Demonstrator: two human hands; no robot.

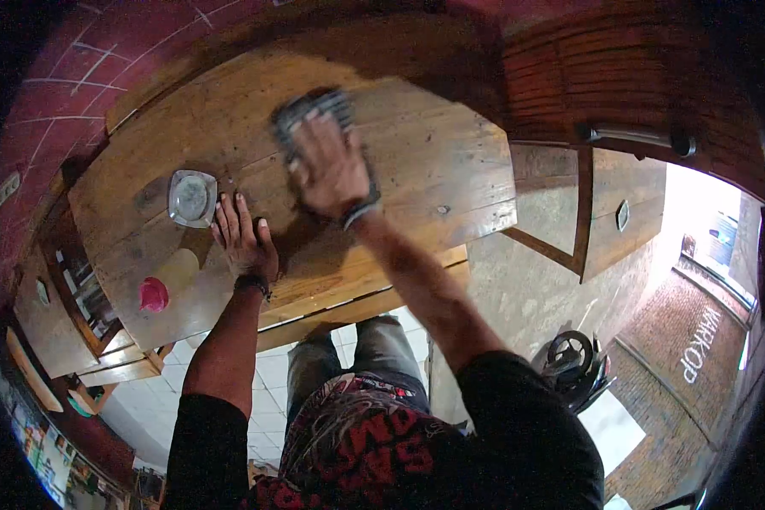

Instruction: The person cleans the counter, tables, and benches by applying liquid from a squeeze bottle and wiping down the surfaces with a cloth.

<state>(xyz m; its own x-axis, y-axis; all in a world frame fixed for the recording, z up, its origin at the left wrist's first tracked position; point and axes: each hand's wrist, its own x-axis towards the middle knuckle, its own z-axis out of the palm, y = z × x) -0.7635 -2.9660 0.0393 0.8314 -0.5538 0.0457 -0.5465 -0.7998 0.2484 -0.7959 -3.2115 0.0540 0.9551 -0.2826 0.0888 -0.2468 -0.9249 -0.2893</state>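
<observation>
My right hand (331, 166), slightly smeared by motion, presses a dark checked cloth (314, 104) flat against the wooden table (433, 161). Its fingers lie over the cloth, which sticks out past the fingertips and beside the wrist. My left hand (245, 242) rests on the tabletop with its fingers spread and nothing in them. Just left of those fingertips is a clear, square glass ashtray (193, 199). A pale, cylinder-shaped thing with a pink end (154, 294) is on the table near my left wrist; its kind is unclear.
A wooden bench (357, 293) runs along the table's near edge. A second table (625, 204) with a small dish is to the right, past a grey wall. At far right, part of a motorbike (569, 361) shows beside brick paving. A tiled red wall (68, 85) borders the left.
</observation>
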